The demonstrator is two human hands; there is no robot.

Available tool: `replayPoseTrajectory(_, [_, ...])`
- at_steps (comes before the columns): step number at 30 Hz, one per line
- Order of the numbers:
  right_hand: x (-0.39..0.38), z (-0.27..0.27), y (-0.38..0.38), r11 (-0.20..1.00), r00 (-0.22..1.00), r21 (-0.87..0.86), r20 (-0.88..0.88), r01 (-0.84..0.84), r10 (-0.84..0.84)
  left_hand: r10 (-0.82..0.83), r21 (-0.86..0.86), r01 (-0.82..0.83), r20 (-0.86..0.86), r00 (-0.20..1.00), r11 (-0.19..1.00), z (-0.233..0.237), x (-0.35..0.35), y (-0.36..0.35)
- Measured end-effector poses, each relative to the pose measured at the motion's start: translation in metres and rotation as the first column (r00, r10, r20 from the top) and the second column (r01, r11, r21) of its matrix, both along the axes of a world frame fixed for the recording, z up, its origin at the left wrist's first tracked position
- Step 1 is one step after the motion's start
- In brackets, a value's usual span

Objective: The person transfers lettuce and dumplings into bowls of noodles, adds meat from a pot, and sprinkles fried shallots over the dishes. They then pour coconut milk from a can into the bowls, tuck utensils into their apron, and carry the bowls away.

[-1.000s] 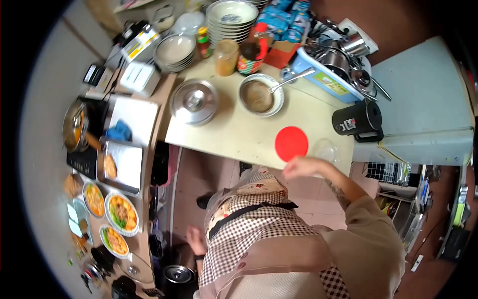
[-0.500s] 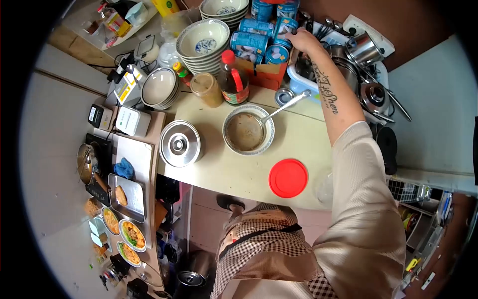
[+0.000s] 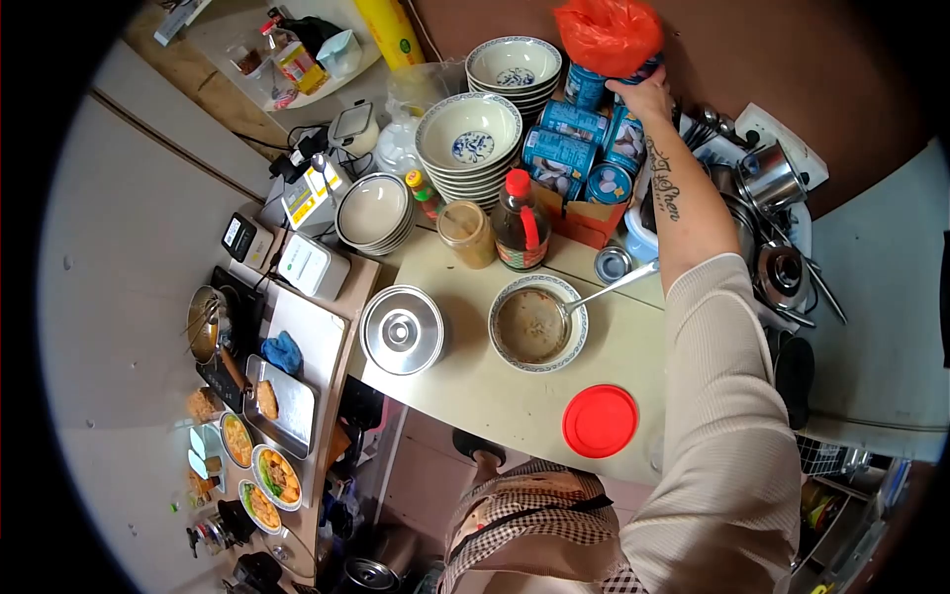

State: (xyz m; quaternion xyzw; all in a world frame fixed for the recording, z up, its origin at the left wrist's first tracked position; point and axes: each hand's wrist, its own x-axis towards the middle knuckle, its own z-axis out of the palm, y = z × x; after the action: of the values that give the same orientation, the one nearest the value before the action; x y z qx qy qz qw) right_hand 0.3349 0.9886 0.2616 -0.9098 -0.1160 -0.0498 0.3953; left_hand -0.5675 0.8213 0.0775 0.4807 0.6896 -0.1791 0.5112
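Observation:
My right hand [image 3: 645,97] reaches to the back of the table, its thumb and fingers around a blue can [image 3: 641,71] beneath a red plastic bag [image 3: 611,35]. The fingertips are partly hidden. Below the hand, several blue cans [image 3: 562,155] lie stacked in an orange cardboard box [image 3: 586,223]. My left hand is out of view. At the middle of the table stands a patterned bowl [image 3: 534,325] of brown liquid, with a metal spoon [image 3: 618,284] resting in it. A red round lid [image 3: 600,421] lies near the front edge.
Left of the bowl is a lidded metal pot [image 3: 401,331]. Behind stand a sauce bottle [image 3: 520,223], a brown jar [image 3: 465,236] and stacked bowls [image 3: 468,139]. Metal cookware [image 3: 777,178] crowds the right. A side counter holds a tray [image 3: 297,411] and filled bowls [image 3: 277,477].
My right hand has moved from the lower cans to the can beneath the red bag. The view has shifted up and left, showing more of the bag and back wall.

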Motion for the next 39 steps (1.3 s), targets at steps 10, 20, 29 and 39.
replayPoseTrajectory(10, [-0.029,0.025,-0.036,0.98,0.928,0.018,-0.321,-0.197,0.192,-0.135,0.016,0.135,0.001,0.991,0.991,0.018,-0.012,-0.001])
replayPoseTrajectory(20, [-0.266,0.031,-0.146,0.76,0.756,0.169,0.368,-0.627,0.542,-0.728,0.778,0.313,0.254,0.636,0.544,0.135,0.235,0.107])
replayPoseTrajectory(29, [-0.323,-0.043,-0.166,0.616,0.616,-0.015,-0.005,-0.788,0.788,-0.7,0.698,0.247,0.49,0.519,0.672,0.101,0.332,0.126])
replayPoseTrajectory(39, [-0.175,0.001,-0.121,0.766,0.944,-0.586,0.006,-0.265,0.331,-0.657,0.786,0.071,0.459,0.598,0.614,-0.009,0.315,0.131])
